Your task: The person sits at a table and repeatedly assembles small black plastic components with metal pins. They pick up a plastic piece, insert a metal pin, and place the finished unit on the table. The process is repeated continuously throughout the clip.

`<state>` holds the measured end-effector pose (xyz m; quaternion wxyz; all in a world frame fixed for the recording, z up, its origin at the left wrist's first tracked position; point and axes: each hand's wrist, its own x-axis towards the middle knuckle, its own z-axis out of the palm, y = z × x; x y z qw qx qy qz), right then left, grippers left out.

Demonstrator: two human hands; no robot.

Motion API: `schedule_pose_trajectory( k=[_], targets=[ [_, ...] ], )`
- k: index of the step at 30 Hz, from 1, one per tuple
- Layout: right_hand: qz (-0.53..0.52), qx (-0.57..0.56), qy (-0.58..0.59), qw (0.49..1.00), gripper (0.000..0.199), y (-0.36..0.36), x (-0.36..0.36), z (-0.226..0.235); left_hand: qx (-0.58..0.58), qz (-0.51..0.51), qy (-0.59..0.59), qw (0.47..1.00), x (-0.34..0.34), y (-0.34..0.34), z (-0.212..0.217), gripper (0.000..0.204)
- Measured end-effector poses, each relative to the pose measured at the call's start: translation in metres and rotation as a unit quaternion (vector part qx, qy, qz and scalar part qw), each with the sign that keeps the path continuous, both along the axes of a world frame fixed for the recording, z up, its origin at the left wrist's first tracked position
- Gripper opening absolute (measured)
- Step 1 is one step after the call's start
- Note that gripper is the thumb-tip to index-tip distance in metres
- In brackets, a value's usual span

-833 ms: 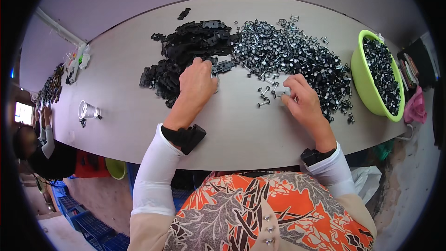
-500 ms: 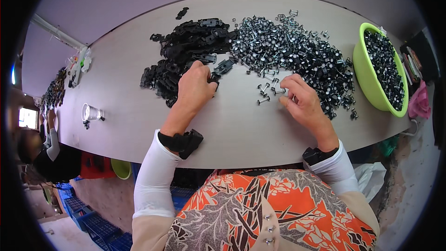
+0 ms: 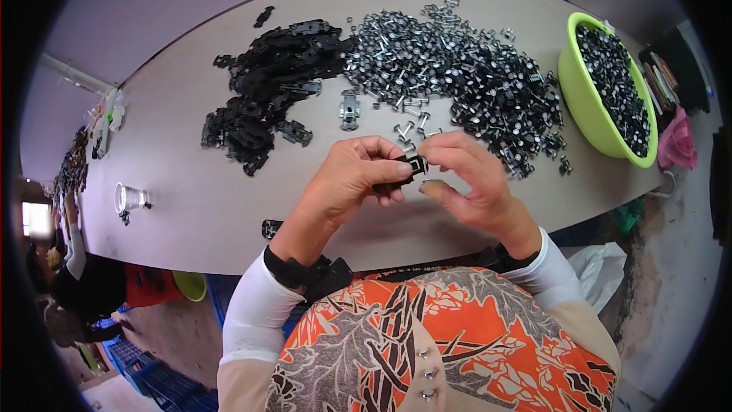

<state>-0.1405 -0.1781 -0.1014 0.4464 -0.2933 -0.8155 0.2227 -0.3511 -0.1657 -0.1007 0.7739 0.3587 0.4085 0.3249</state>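
Note:
My left hand (image 3: 354,175) pinches a flat black plastic toy-car chassis (image 3: 414,166) above the near middle of the table. At its right end, the thumb and fingertips of my right hand (image 3: 476,179) close around a small wheel axle (image 3: 425,174), mostly hidden by the fingers. Beyond my hands a few loose wheel axles (image 3: 404,131), silver rods with black wheels, lie beside a big heap of wheel axles (image 3: 457,69). To the left spreads a pile of black chassis (image 3: 282,69). One single chassis (image 3: 349,111) lies apart between the heaps.
A lime-green basin (image 3: 572,84) full of wheel axles stands at the right. Another chassis (image 3: 271,229) lies beside my left forearm. On the left are a clear plastic cup (image 3: 131,197) and another person's arm (image 3: 74,240) at a heap of parts.
My left hand has come from the chassis pile to the middle with a chassis. My right hand has moved from the loose axles to meet it. The view has shifted slightly.

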Motion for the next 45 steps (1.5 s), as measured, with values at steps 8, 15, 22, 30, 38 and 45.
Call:
schedule_pose_trajectory(
  k=[8, 15, 22, 30, 38, 45],
  targets=[
    [-0.018, 0.01, -0.044, 0.999, 0.053, -0.007, -0.003, -0.013, -0.065, 0.012, -0.053, 0.996, 0.003, -0.003, -0.022, 0.014],
    [-0.016, -0.085, 0.051, 0.995, 0.059, -0.014, -0.003, -0.026, -0.044, -0.003, -0.023, 0.999, 0.001, -0.002, -0.024, 0.015],
    [-0.047, -0.043, 0.005, 0.998, 0.058, -0.014, -0.008, -0.024, -0.074, 0.003, -0.094, 0.993, 0.009, -0.004, -0.036, 0.012],
    [-0.037, 0.017, -0.018, 0.999, 0.05, -0.015, -0.01, -0.039, -0.111, 0.004, -0.163, 0.98, 0.013, -0.007, -0.053, 0.012],
    [-0.004, -0.092, -0.036, 0.995, 0.041, -0.011, -0.013, -0.021, -0.053, -0.012, -0.06, 0.997, 0.006, -0.003, -0.048, 0.013],
    [-0.204, 0.05, -0.236, 0.949, 0.016, 0.057, 0.04, -0.014, -0.027, 0.05, -0.068, 0.996, 0.001, 0.002, -0.043, 0.014]
  ],
)
